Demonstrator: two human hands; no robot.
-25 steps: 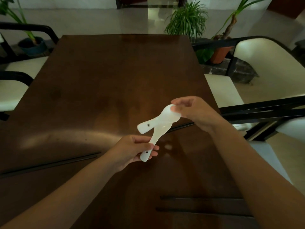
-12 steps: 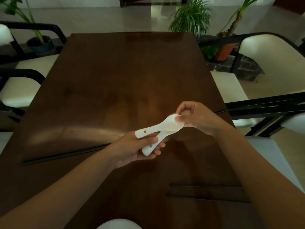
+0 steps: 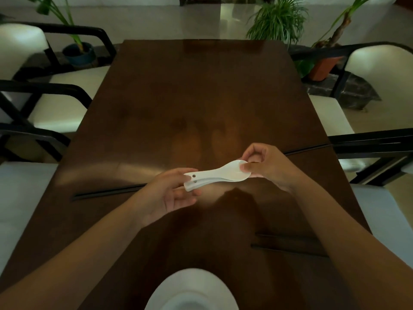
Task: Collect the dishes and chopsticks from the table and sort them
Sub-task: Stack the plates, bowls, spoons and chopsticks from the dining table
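Observation:
Stacked white ceramic spoons [image 3: 215,175] hang above the dark wooden table [image 3: 201,90], nested one in the other. My left hand [image 3: 169,193] grips their handle ends. My right hand [image 3: 266,164] pinches the bowl end. Black chopsticks [image 3: 107,193] lie on the table left of my hands. Another black pair [image 3: 288,245] lies near the front right. A further black chopstick [image 3: 306,149] shows behind my right hand near the table's right edge. White dishes [image 3: 192,289] sit at the front edge, directly below me.
Cream chairs with black frames stand on both sides, one at the left [image 3: 55,101] and one at the right [image 3: 366,86]. Potted plants [image 3: 277,19] stand on the floor beyond the table's far end.
The two spoons, splayed apart a second ago, now lie lined up and nested. My view has tilted down, so the white dishes appear at the bottom.

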